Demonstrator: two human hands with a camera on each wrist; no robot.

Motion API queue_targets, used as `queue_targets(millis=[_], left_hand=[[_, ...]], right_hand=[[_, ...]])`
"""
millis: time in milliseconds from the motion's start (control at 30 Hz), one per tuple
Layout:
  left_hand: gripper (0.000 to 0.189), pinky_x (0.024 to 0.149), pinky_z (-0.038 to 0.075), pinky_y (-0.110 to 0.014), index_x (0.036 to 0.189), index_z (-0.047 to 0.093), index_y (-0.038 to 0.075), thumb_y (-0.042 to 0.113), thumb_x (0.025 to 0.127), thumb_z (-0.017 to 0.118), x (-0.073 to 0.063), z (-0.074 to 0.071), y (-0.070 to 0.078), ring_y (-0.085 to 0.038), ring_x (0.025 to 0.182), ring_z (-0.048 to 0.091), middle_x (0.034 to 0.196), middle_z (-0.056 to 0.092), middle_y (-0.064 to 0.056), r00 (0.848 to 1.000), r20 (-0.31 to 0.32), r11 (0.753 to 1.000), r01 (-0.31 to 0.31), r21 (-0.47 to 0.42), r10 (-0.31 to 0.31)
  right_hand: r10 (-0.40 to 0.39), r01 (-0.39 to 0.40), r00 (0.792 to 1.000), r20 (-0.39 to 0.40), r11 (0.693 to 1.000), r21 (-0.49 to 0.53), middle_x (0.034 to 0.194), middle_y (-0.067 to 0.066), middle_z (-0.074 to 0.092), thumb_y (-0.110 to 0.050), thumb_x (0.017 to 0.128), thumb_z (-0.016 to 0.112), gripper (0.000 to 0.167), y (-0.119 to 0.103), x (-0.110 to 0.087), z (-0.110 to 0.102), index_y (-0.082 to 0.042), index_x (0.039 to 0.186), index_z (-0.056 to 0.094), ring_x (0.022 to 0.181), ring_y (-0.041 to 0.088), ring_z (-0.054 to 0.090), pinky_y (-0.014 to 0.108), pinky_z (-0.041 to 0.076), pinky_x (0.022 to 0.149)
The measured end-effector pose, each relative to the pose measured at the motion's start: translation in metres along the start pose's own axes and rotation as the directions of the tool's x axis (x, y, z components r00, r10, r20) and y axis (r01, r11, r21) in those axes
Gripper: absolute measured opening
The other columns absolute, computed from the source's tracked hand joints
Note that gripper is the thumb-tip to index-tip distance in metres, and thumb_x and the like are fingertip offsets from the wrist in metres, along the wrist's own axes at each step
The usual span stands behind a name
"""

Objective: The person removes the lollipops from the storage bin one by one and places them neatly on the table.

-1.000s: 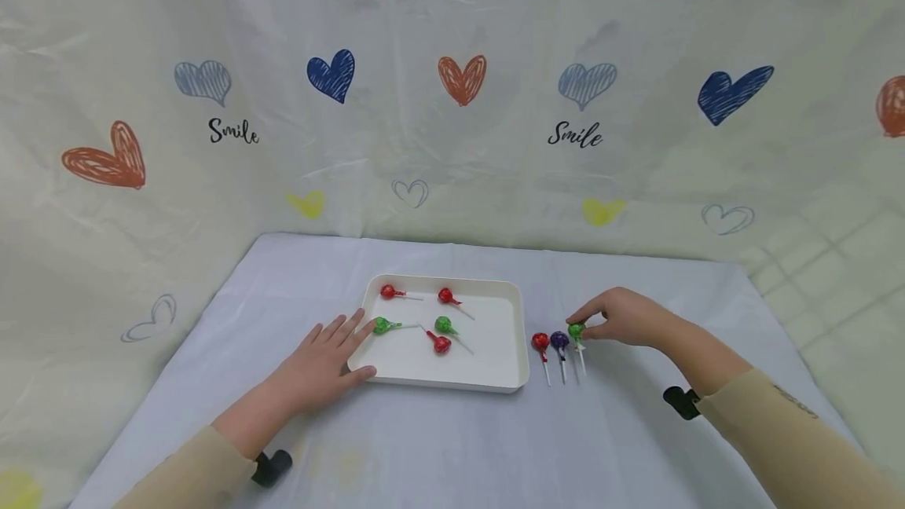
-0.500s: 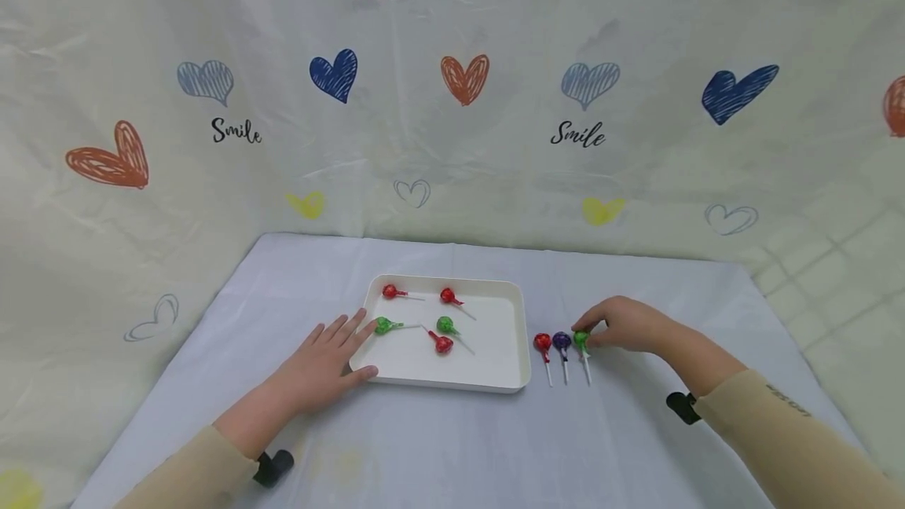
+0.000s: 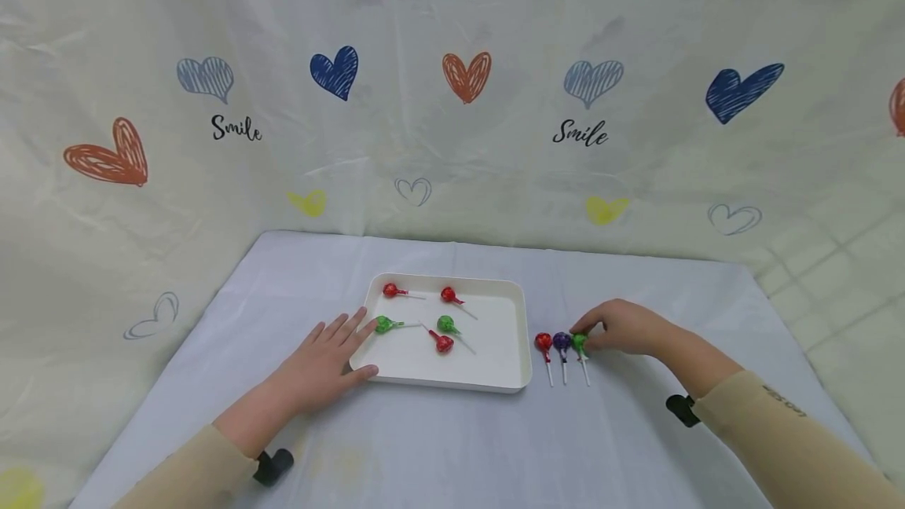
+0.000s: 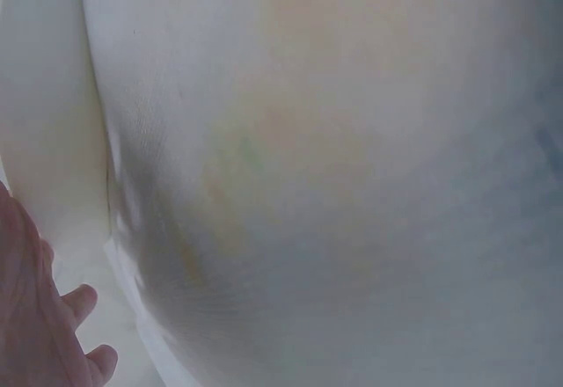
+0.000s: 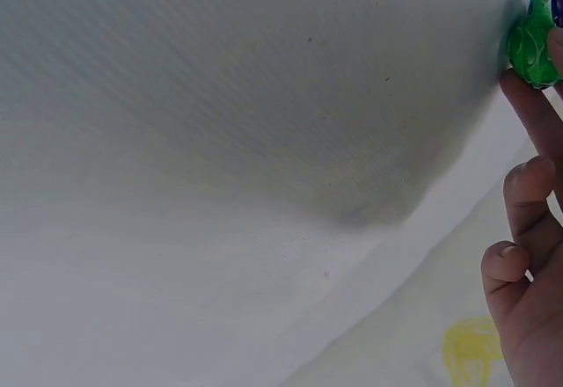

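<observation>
My right hand [image 3: 625, 328] pinches the wrapped head of a green lollipop [image 3: 579, 342] at the right end of a short row on the cloth. Beside it lie a purple lollipop [image 3: 562, 341] and a red lollipop [image 3: 543, 342], sticks toward me. The right wrist view shows fingertips at the green lollipop's head [image 5: 530, 51]. With fingers spread and straight, my left hand [image 3: 318, 368] rests at the left rim of a white tray [image 3: 488, 371]. Its fingertips are close to a green lollipop [image 3: 384, 324] inside the tray.
Also in the tray are another green lollipop [image 3: 446, 324] and red lollipops, one at the back left [image 3: 390, 290], one at the back [image 3: 448, 294] and one near the middle [image 3: 444, 344]. A white cloth [image 3: 452, 446] covers the table; a heart-printed curtain [image 3: 452, 148] hangs behind.
My right hand has come slightly down and toward me, and the green lollipop it pinches has settled level with the purple one. My left hand stays at the tray.
</observation>
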State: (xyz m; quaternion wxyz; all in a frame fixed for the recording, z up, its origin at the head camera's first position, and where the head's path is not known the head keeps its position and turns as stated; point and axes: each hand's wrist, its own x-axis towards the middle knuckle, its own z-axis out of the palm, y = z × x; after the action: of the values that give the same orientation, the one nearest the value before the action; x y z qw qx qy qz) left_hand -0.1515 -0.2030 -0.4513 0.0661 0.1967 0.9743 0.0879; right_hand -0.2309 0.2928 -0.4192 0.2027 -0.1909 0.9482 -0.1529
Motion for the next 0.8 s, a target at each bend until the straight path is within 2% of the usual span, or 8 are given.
queue_targets(millis=[100, 333, 633, 800], left_hand=[[0.086, 0.118, 0.014, -0.06, 0.159, 0.023, 0.022, 0.074, 0.092, 0.04, 0.0, 0.0, 0.0, -0.036, 0.149, 0.018, 0.166, 0.014, -0.004, 1.0, -0.001, 1.0, -0.001, -0.002, 0.001], [0.083, 0.118, 0.014, -0.06, 0.159, 0.024, 0.021, 0.067, 0.094, 0.047, -0.001, -0.002, 0.002, -0.037, 0.149, 0.018, 0.166, 0.014, -0.004, 1.0, 0.002, 1.0, 0.001, -0.004, -0.001], [0.084, 0.117, 0.015, -0.061, 0.158, 0.027, 0.02, 0.07, 0.093, 0.045, -0.002, -0.001, 0.002, -0.037, 0.149, 0.019, 0.165, 0.017, -0.006, 1.0, -0.016, 1.0, -0.001, -0.017, 0.001], [0.085, 0.117, 0.015, -0.061, 0.159, 0.026, 0.02, 0.071, 0.093, 0.044, -0.002, -0.003, 0.002, -0.037, 0.149, 0.019, 0.165, 0.017, -0.006, 1.0, -0.011, 1.0, -0.004, -0.017, 0.004]], right_hand=[[0.008, -0.008, 1.0, 0.002, 1.0, 0.001, 0.113, -0.002, 0.071, -0.019, 0.088, 0.075, 0.024, -0.001, -0.001, -0.002, -0.023, 0.111, 0.077, 0.113, 0.029, 0.061, 0.049, 0.053, 0.093], [-0.022, 0.022, 0.999, -0.023, 1.0, 0.012, 0.115, 0.002, 0.07, -0.024, 0.087, 0.077, 0.03, -0.004, -0.006, -0.013, -0.02, 0.117, 0.075, 0.101, 0.026, 0.061, 0.042, 0.056, 0.08], [-0.029, 0.03, 0.999, -0.039, 0.999, 0.042, 0.117, 0.002, 0.07, -0.025, 0.088, 0.076, 0.03, -0.013, -0.007, -0.021, -0.019, 0.118, 0.075, 0.106, 0.026, 0.062, 0.043, 0.056, 0.084], [-0.027, 0.028, 0.999, -0.034, 0.999, 0.038, 0.117, 0.001, 0.07, -0.027, 0.088, 0.076, 0.029, -0.02, -0.002, -0.024, -0.021, 0.116, 0.075, 0.102, 0.022, 0.062, 0.039, 0.056, 0.082]])
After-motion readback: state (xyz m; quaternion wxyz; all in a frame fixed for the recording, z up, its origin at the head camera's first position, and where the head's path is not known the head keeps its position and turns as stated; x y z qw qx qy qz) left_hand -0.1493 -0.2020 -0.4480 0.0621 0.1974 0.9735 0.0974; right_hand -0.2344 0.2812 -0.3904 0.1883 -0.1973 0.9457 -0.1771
